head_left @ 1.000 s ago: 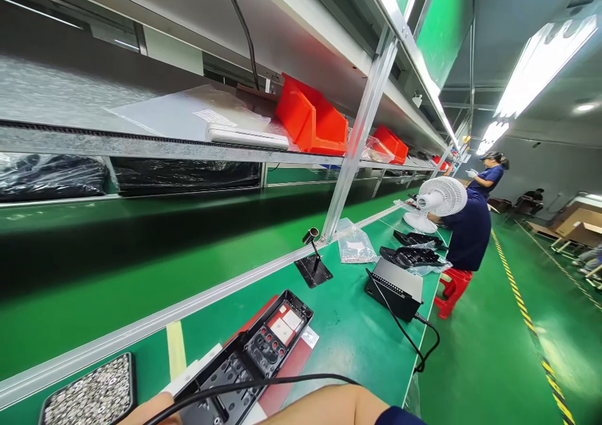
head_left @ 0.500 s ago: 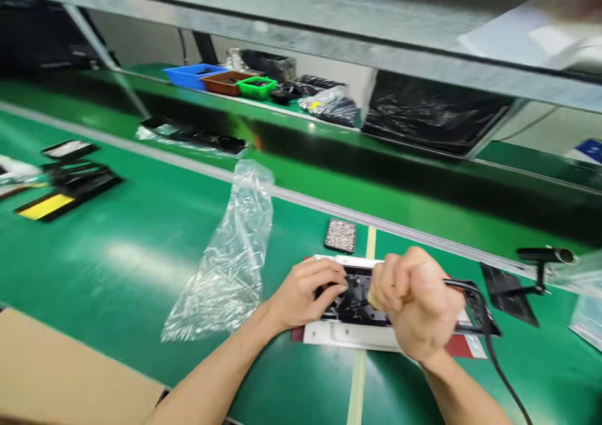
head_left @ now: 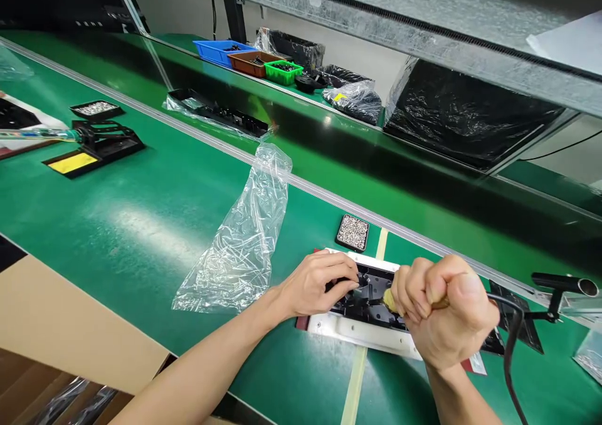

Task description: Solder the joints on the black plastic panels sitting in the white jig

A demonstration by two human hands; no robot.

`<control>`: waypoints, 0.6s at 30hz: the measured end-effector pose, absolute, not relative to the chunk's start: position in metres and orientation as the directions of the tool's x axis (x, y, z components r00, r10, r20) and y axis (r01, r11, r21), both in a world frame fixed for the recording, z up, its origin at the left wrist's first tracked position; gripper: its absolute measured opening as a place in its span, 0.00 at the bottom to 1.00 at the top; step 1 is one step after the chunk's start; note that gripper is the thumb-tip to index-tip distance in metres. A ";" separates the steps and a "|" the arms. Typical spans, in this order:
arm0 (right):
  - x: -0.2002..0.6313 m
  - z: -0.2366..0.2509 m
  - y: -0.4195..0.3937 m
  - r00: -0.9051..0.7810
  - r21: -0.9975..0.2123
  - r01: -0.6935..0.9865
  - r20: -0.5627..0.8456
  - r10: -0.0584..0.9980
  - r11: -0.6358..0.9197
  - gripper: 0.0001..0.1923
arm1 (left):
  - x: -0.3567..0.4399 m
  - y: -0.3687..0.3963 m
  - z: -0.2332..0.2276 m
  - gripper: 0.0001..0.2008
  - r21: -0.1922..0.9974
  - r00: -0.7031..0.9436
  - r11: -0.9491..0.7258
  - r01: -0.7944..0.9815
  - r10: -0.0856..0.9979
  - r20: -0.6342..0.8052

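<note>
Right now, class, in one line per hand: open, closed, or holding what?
Left hand: curled at the black housing; whether it grips anything cannot be told.
Right hand: closed, holding a tool with a yellow end.

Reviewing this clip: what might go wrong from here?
The corded tool in the right hand points toward the left hand, whose fingertips are over the black housing; a slip might catch them. 
The cord hangs in a loop beside the right hand and could snag or tug the tool off line. 
Small metal parts fill an open tray near the housing; a bump might spill them.
</note>
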State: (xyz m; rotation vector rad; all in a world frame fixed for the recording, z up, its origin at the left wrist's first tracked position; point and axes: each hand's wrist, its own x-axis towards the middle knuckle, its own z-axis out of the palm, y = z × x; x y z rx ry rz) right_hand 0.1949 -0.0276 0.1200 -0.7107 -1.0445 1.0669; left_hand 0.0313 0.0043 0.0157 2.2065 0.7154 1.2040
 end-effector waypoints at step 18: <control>0.188 0.119 -0.026 0.074 -0.864 -0.358 0.350 0.934 0.353 0.22 | 0.023 0.003 0.012 0.06 0.664 0.464 -0.718 0.208 0.670 0.579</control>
